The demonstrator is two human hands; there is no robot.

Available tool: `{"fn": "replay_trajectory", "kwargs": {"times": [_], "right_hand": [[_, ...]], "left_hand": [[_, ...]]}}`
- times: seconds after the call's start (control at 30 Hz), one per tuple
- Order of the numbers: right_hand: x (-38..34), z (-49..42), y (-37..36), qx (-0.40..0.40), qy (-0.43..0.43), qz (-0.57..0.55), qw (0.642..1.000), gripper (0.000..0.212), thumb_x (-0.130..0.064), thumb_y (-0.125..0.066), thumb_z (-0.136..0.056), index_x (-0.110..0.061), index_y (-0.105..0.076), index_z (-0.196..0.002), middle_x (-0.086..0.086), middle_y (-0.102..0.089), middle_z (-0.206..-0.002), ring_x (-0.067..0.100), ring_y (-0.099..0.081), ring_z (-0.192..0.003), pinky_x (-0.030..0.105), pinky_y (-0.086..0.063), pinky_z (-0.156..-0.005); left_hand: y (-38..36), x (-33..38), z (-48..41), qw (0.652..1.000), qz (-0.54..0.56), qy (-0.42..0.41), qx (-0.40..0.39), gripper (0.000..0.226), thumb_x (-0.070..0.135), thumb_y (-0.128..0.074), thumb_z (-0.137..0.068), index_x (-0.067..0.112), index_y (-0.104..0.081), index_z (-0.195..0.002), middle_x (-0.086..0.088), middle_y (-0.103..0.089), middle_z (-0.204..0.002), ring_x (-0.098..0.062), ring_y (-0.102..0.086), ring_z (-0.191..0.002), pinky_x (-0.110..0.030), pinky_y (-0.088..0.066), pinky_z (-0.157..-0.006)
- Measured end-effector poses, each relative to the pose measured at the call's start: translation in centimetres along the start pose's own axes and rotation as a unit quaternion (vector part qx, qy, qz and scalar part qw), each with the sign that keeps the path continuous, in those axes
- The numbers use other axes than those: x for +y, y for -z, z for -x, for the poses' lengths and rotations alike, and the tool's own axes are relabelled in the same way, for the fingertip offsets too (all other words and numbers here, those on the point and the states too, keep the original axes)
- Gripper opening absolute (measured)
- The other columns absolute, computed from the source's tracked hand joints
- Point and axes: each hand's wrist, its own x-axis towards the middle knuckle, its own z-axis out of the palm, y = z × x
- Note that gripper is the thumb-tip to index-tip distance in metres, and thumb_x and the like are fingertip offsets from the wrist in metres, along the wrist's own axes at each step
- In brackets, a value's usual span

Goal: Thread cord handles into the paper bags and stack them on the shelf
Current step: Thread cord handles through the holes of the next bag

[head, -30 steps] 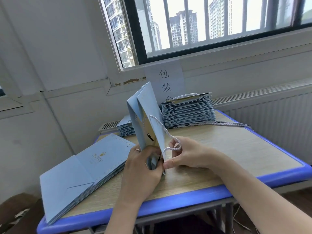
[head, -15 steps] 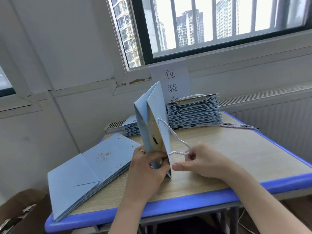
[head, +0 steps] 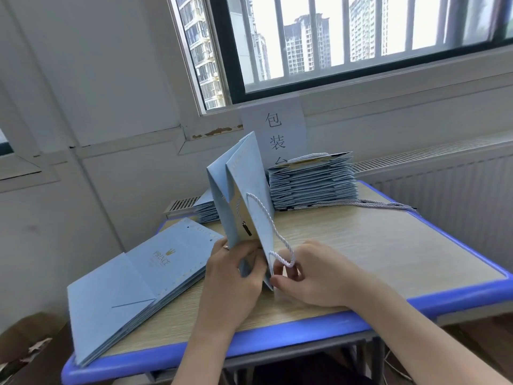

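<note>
Holding a pale blue paper bag upright on its edge over the near part of the table, the left hand gripped the bag's lower end. Its fingers were curled round the folded paper, with the thumb on the near side. A ring showed on one finger. In this head view the bag leaned slightly away from the person, its two folded panels parted at the top.

A white twisted cord handle ran from a hole high on the bag's right face down to a small loop beside the right hand. That hand's fingers were curled and pinched the loop. Its thumb reached toward the bag's near edge. Which fingertips met on the cord could not be told.

To the left lay a flat stack of bags with gold lettering on the top one, overhanging the table's blue rim. At the back of the table stood a taller stack of finished bags, a cord showing on top. Loose cords trailed from its foot toward the right edge. A smaller pile of bags sat behind the held bag. On the wall above hung a paper sign under the barred window, and a radiator ran along the right.
</note>
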Motion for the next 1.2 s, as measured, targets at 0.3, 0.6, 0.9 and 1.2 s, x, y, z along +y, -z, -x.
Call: {"fn": "replay_trajectory", "kwargs": {"times": [0.3,0.6,0.9,1.2], "right_hand": [[-0.1,0.0,0.0,0.015,-0.025,-0.020,0.999,0.026,-0.038,-0.066,-0.085,-0.019,-0.063,-0.068,0.000,-0.059,-0.056,0.015,-0.053,-0.054,0.036,-0.045,-0.056],[-0.3,0.0,0.1,0.004,-0.030,-0.014,0.999,0.016,-0.039,-0.070,-0.081,-0.030,-0.064,-0.069,-0.012,-0.050,-0.052,0.004,-0.051,-0.056,0.022,-0.039,-0.055],[-0.1,0.0,-0.3,0.006,-0.019,0.033,0.999,0.037,-0.038,-0.061,-0.077,-0.024,-0.041,-0.049,-0.014,-0.050,-0.052,0.009,-0.046,-0.050,0.024,-0.031,-0.050],[-0.1,-0.1,-0.3,-0.001,-0.020,0.040,0.999,0.024,-0.038,-0.058,-0.077,-0.019,-0.057,-0.063,-0.003,-0.049,-0.052,0.010,-0.047,-0.052,0.023,-0.036,-0.052]], "left_hand": [[-0.3,-0.9,0.2,0.999,-0.034,-0.030,-0.002,0.014,0.023,-0.072,-0.073,0.035,-0.074,-0.080,0.022,-0.063,-0.091,-0.010,-0.053,-0.116,-0.027,-0.051,-0.083],[0.0,-0.6,0.5,0.994,-0.089,-0.006,-0.068,0.014,0.021,-0.073,-0.078,0.033,-0.067,-0.074,0.024,-0.049,-0.085,-0.002,-0.053,-0.093,-0.007,-0.038,-0.073],[0.0,0.3,0.7,0.984,-0.135,-0.081,0.079,0.026,0.043,-0.052,-0.084,0.028,-0.072,-0.081,0.012,-0.067,-0.097,-0.016,-0.064,-0.085,-0.013,-0.038,-0.068],[-0.8,1.4,-0.8,0.984,-0.071,-0.032,0.161,0.041,0.045,-0.052,-0.087,0.020,-0.076,-0.109,-0.003,-0.064,-0.129,-0.028,-0.063,-0.113,-0.038,-0.053,-0.088]]}}
